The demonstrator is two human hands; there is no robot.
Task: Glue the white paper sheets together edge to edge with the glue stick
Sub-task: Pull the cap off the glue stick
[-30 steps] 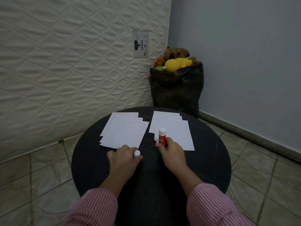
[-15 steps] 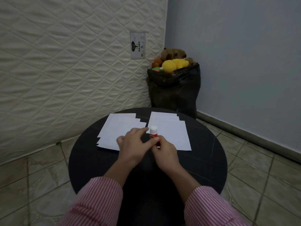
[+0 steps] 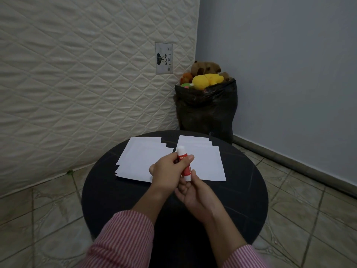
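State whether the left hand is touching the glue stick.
Touching. The head view shows the left hand with its fingers curled round the glue stick.

Glue stick point(image 3: 183, 163): red body, white cap and white base. Paper sheets point(image 3: 142, 160): plain white, on black round table point(image 3: 108, 198); sleeves point(image 3: 123, 240) pink-and-white striped. Mattress point(image 3: 77, 74) cream, diamond-quilted; wall point(image 3: 280, 64) pale blue-grey; bag point(image 3: 206, 111) black, holding yellow and brown plush toys point(image 3: 204, 79); floor tiles point(image 3: 48, 213) beige-grey.

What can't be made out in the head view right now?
- Glue stick: middle hidden by the left hand; label too small to read.
- Right hand: fingers under the stick, grip unclear.
- Paper stacks: sheet count unclear; near edges behind the hands.
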